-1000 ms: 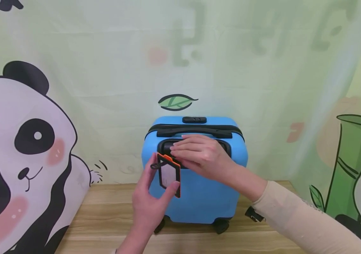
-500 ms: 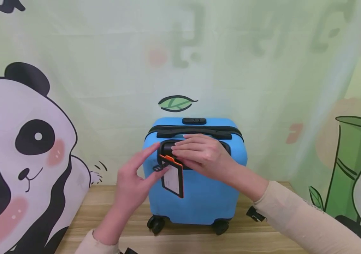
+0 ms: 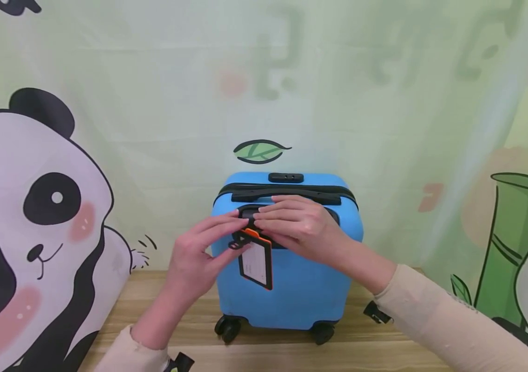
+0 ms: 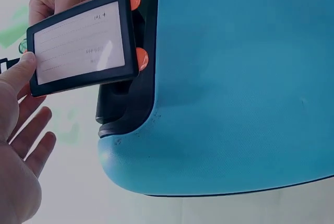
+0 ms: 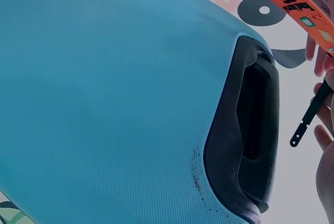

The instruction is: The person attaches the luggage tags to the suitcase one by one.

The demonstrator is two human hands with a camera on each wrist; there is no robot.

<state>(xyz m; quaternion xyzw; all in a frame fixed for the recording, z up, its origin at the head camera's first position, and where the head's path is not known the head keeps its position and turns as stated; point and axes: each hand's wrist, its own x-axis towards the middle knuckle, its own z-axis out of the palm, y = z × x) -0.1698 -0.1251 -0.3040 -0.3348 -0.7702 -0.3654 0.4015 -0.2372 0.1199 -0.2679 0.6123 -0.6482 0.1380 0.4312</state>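
A luggage tag (image 3: 255, 262) hangs before the upper left of a blue suitcase (image 3: 287, 289), its lined white card in a black frame facing me. Its orange back (image 5: 300, 7) shows in the right wrist view. My left hand (image 3: 194, 253) pinches the tag's strap end, thumb in front, the other fingers spread behind. My right hand (image 3: 301, 227) is close beside it at the black side handle (image 3: 247, 213), fingers together. In the right wrist view it pinches a black strap (image 5: 309, 117) with small holes, whose free end sticks out past the fingers.
The suitcase stands upright on black wheels (image 3: 323, 332) on a wood-grain surface (image 3: 152, 299). Behind it hangs a pale green cloth backdrop (image 3: 175, 155) printed with pandas and bamboo. A combination lock (image 3: 285, 177) sits on the suitcase's top.
My left hand has let go of the tag's lower edge, swung left and come back to pinch its strap end. The tag now hangs more face-on; my right hand has hardly moved.
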